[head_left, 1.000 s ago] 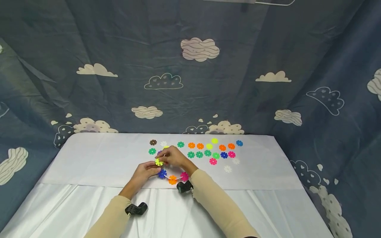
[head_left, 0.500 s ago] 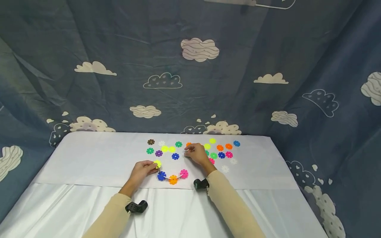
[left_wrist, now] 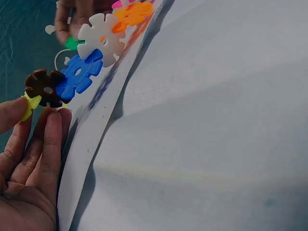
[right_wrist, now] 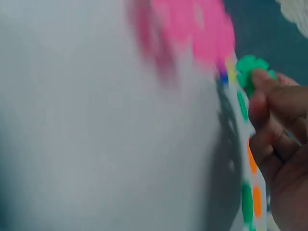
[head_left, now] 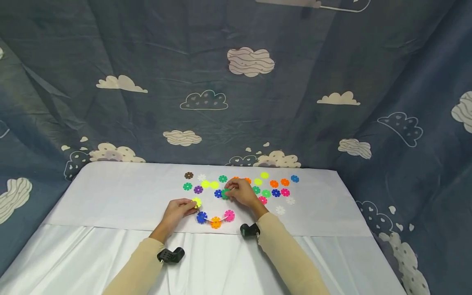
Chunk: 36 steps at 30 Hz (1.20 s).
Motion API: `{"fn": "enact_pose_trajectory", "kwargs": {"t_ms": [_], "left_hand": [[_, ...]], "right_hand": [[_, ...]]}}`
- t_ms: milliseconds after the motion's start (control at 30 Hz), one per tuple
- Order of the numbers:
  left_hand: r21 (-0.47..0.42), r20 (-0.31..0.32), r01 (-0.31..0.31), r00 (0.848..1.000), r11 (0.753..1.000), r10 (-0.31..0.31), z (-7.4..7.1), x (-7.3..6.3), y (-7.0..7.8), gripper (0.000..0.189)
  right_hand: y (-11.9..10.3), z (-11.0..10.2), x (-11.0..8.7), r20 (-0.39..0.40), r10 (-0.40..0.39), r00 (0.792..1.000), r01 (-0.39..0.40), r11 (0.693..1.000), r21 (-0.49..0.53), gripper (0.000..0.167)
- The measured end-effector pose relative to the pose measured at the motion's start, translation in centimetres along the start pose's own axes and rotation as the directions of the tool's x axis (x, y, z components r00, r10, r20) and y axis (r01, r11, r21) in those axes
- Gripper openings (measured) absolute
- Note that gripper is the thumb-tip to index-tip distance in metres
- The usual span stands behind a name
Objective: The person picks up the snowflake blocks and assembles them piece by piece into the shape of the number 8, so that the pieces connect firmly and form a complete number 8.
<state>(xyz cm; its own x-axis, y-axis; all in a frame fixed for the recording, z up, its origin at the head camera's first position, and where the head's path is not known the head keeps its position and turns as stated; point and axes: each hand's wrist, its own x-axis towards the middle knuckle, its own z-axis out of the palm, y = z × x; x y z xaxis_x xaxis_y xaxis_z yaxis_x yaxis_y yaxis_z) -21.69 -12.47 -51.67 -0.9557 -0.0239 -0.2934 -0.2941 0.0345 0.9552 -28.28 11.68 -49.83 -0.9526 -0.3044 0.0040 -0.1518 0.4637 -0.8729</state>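
Observation:
My left hand (head_left: 178, 211) pinches a yellow snowflake disc (head_left: 197, 202) between thumb and fingers. That disc is the end of a chain of slotted discs. In the left wrist view a brown disc (left_wrist: 42, 89) joins it, followed by a blue disc (left_wrist: 79, 74), a white disc (left_wrist: 103, 36) and an orange disc (left_wrist: 132, 17). A pink disc (head_left: 229, 216) forms the chain's other end. Farther right, my right hand (head_left: 241, 191) pinches a green snowflake disc (right_wrist: 248, 67) by its edge, over the loose discs.
Several loose discs lie in rows on the white table (head_left: 121, 196). A brown one (head_left: 189, 175) and a purple one (head_left: 198, 189) are at the left; orange (head_left: 284, 182), dark blue (head_left: 276, 193) and white ones (head_left: 280, 210) lie to the right. A patterned curtain (head_left: 206, 135) hangs behind.
My right hand has left the yellow disc beside my left hand, moved right to the loose discs, and now holds a green one. The left hand stays nearly still with the chain.

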Motion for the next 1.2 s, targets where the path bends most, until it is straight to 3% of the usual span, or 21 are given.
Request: {"fn": "enact_pose_trajectory", "kwargs": {"t_ms": [67, 133, 300, 467, 800, 1033, 1200], "left_hand": [[-0.012, 0.001, -0.01, 1.0, 1.0, 0.01, 0.0, 0.0, 0.0, 0.021], [-0.027, 0.001, -0.016, 1.0, 0.999, 0.016, 0.0, 0.0, 0.0, 0.02], [-0.051, 0.0, -0.044, 0.999, 0.998, 0.044, 0.2, 0.0, -0.1, 0.02], [-0.049, -0.012, -0.075, 0.997, 0.996, 0.074, 0.3, 0.0, -0.1, 0.021], [-0.07, -0.008, -0.045, 0.999, 0.997, 0.044, 0.1, -0.2, -0.2, 0.022], [-0.074, -0.02, -0.058, 0.998, 0.996, 0.057, 0.1, -0.3, -0.2, 0.023], [-0.089, -0.046, -0.052, 0.998, 0.995, 0.048, 0.3, -0.3, -0.2, 0.023]], "right_hand": [[-0.8, 1.0, 0.1, 0.06, -0.016, 0.998, 0.008, 0.992, 0.123, 0.013], [-1.6, 1.9, 0.3, 0.11, -0.056, 0.992, 0.036, 0.984, 0.174, 0.012], [-3.4, 3.4, 0.8, 0.177, -0.152, 0.972, 0.125, 0.98, 0.152, 0.008], [-4.0, 3.6, 1.3, 0.206, -0.198, 0.958, 0.17, 0.975, 0.146, 0.008], [-3.7, 4.1, 1.7, 0.259, -0.254, 0.932, 0.23, 0.966, 0.121, 0.012], [-3.9, 4.7, 1.5, 0.251, -0.185, 0.95, 0.158, 0.98, 0.122, 0.02], [-3.8, 5.2, 0.9, 0.187, -0.145, 0.972, 0.117, 0.981, 0.154, 0.023]]}}
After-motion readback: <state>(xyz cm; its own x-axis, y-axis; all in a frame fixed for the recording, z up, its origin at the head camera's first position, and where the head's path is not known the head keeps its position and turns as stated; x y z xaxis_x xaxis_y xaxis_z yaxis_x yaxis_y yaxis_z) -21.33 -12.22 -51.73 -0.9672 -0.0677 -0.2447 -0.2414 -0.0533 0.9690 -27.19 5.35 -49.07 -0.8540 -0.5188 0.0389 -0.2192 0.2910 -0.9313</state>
